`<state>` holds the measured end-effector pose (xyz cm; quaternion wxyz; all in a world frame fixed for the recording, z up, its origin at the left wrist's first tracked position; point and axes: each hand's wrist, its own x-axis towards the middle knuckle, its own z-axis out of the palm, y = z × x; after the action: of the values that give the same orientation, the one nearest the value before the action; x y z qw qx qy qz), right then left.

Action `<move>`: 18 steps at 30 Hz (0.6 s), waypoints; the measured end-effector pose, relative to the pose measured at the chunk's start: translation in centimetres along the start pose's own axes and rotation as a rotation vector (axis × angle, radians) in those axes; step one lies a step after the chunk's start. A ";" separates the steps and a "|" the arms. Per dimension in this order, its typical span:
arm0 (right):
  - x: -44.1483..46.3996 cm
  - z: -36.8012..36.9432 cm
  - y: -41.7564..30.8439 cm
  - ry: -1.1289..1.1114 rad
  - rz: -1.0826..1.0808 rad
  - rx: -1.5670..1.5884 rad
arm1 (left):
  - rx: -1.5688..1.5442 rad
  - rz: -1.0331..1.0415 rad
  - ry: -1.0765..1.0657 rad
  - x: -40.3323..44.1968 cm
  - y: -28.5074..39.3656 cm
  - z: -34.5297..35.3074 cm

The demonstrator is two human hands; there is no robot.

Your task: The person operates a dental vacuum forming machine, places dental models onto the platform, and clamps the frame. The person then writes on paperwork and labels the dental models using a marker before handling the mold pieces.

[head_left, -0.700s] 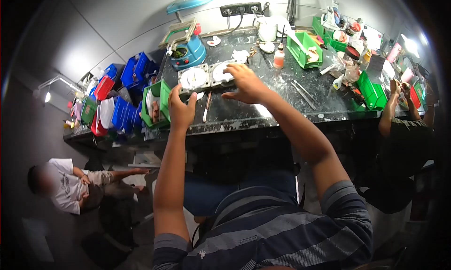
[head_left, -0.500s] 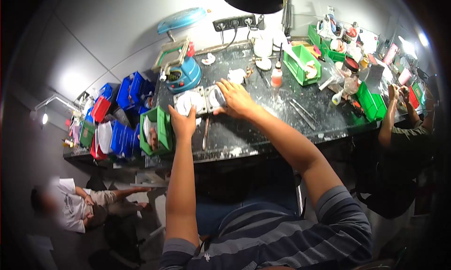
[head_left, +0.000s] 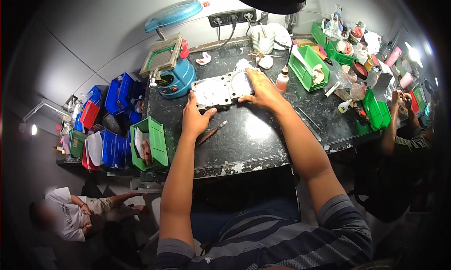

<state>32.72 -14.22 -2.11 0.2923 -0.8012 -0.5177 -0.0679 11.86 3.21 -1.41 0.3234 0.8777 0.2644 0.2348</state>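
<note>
We position the left mould half (head_left: 210, 92) and the right mould half (head_left: 240, 85), two squarish metal frames bearing white material, side by side on the dark workbench (head_left: 225, 155), left of its middle. Our left hand (head_left: 195, 119) is at the near left corner of the left mould half, thumb spread wide from the fingers, the thumb by the near edge. Our right hand (head_left: 264, 91) grips the right mould half at its right side, fingers over the edge and thumb at the near side. We cannot tell whether this half lies flat.

Just nearer than the left mould half, we locate a brown-handled tool (head_left: 211, 133), lying at a slant beside the left thumb. To the far left stands a blue machine (head_left: 177, 81); to the near left, a green bin (head_left: 159, 145) contains a brown object (head_left: 146, 152). Beyond our right hand we find an upright bottle of pink liquid (head_left: 282, 81). Right of it, a second green bin (head_left: 301, 69) holds a pale model (head_left: 318, 74). Farther right, a co-worker's hands (head_left: 399, 99) are raised near the bench edge.
</note>
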 end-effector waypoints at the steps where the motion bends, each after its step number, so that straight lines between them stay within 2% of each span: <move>1: 0.1 0.2 0.3 0.033 -0.008 0.007 | 0.052 0.014 0.057 0.8 -0.3 0.6; 3: 0.3 0.5 0.3 0.081 0.011 -0.008 | 0.121 0.048 0.160 2.2 -0.5 1.6; 6: 0.1 0.5 -0.5 0.130 0.125 -0.073 | 0.102 0.051 0.131 4.2 -0.4 1.6; 7: 0.0 0.4 -0.7 0.135 0.127 -0.072 | 0.103 -0.021 0.059 4.8 0.3 1.3; 10: -0.5 0.4 -1.3 0.160 0.150 -0.083 | 0.166 -0.020 0.055 6.8 0.1 1.9; 14: -0.9 0.4 -2.0 0.103 0.253 -0.104 | 0.221 0.041 0.131 9.0 -0.7 3.3; 18: -1.0 -0.4 -3.0 0.018 0.349 -0.111 | 0.283 0.002 0.128 10.7 -0.3 4.3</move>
<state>29.71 -14.29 -0.99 0.2595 -0.8932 -0.3635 -0.0520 22.32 8.08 -2.01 0.1788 0.8979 0.3142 0.2512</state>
